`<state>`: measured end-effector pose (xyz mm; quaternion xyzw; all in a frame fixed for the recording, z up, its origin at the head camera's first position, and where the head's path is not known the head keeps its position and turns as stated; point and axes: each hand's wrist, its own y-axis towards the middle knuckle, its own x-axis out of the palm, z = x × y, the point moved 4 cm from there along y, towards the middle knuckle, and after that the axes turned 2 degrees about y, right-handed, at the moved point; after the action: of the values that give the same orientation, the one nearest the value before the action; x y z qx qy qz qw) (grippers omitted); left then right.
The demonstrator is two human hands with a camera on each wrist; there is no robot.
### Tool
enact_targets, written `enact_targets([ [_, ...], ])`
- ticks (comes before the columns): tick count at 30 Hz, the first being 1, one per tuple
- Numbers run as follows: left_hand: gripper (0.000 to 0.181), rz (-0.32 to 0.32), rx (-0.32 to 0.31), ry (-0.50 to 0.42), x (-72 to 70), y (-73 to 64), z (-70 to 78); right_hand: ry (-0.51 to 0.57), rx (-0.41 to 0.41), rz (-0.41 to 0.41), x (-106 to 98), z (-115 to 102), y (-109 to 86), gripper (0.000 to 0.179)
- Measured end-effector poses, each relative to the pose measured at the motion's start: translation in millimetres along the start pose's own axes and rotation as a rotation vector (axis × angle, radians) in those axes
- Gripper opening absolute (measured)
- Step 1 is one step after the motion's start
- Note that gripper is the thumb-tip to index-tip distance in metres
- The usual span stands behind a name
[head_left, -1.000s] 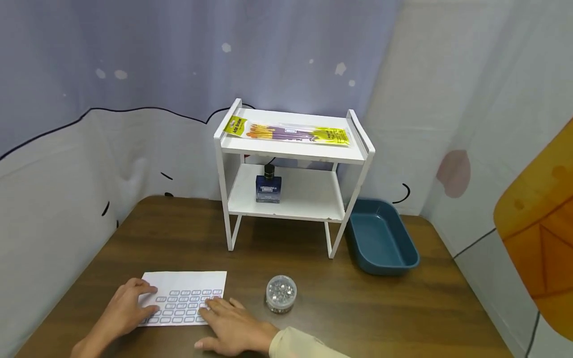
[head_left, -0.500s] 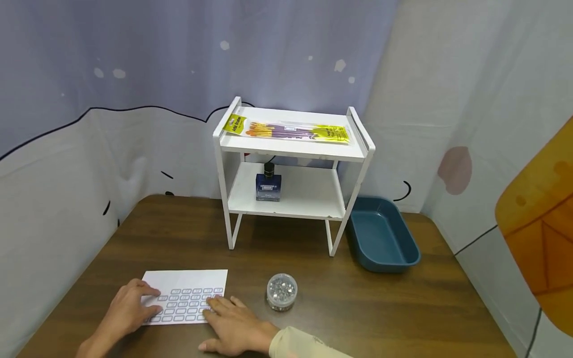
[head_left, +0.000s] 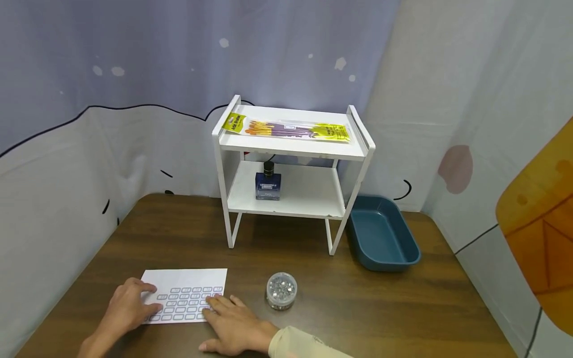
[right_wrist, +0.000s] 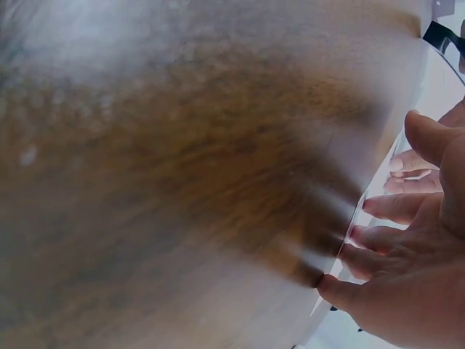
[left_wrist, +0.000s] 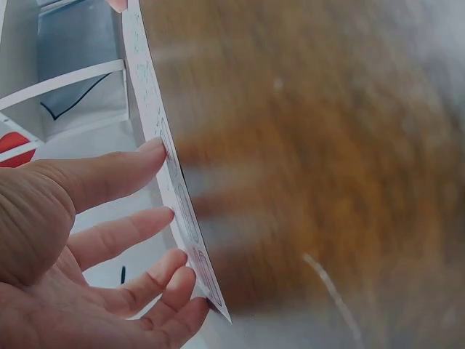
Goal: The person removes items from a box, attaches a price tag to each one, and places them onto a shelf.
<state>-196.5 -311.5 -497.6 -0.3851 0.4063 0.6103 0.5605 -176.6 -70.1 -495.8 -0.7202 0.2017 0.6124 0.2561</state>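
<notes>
A white sheet of paper (head_left: 188, 277), printed with rows of small rounded boxes, lies flat on the brown table at the front left. My left hand (head_left: 127, 306) rests at its left edge, thumb and fingertips touching the paper and spread apart. In the left wrist view, the fingertips of that hand (left_wrist: 109, 247) meet the sheet's surface (left_wrist: 174, 178) without curling round it. Over the sheet's lower right corner lies my right hand (head_left: 235, 325), palm down with fingers extended. The right wrist view shows several fingertips of this hand (right_wrist: 407, 269) pressing on the paper.
A round clear jar (head_left: 281, 291) of shiny pieces stands right of my right hand. Behind, a white two-tier shelf (head_left: 293, 191) bears a packet of brushes (head_left: 286, 130) on top and a blue bottle (head_left: 268, 186) below. A teal tray (head_left: 380, 236) sits at the right.
The head view has tilted down very slightly, so the shelf and tray appear a little higher. Both hands stay at the same places on the sheet.
</notes>
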Motion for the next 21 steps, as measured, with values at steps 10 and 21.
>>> enact_targets([
  [10, 0.057, -0.066, -0.086, 0.030, -4.9, 2.7, -3.8, -0.018, -0.011, 0.004, -0.5, 0.0, 0.5, 0.071],
  [21, 0.077, -0.145, -0.225, 0.039, -4.1, 4.1, -1.3, -0.019, -0.001, -0.002, 0.2, -0.4, 1.7, 0.072],
])
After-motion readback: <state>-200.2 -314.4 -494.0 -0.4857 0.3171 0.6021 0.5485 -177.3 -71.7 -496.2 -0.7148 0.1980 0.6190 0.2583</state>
